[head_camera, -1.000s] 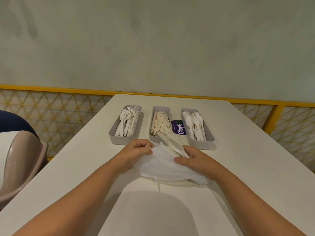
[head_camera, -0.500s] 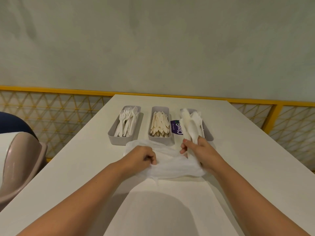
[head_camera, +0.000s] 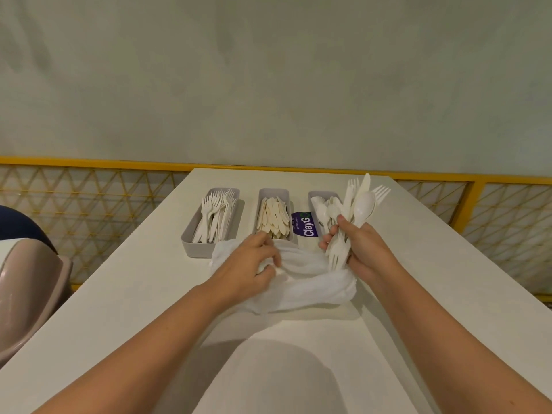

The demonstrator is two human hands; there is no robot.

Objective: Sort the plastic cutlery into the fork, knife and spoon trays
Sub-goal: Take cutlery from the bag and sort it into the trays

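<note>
Gripping a mixed cutlery bundle (head_camera: 360, 206) upright, the right hand (head_camera: 366, 246) is blocking most of the spoon tray (head_camera: 317, 193). Left hand (head_camera: 251, 265) is clutching the crumpled white bag (head_camera: 316, 282) on the surface (head_camera: 424, 279), hiding the near end of the knife tray (head_camera: 273, 191); bag contents are not showing.

Wall (head_camera: 268, 70): plain, pale grey-green, faintly mottled, evenly lit, filling the view above and beyond the grip of the right hand (head_camera: 363, 246). At its foot a yellow rail (head_camera: 89, 162) runs the full width behind the grip, with cream lattice panels (head_camera: 74, 204) below it on both sides. White table (head_camera: 448, 279) extends under the grip toward the rail, with a soft broad shadow (head_camera: 283, 377) nearer than the grip; far left of the grip, lower than the tabletop, a rounded beige chair shell (head_camera: 27, 294) with a dark blue shape (head_camera: 21, 228) behind it.
</note>
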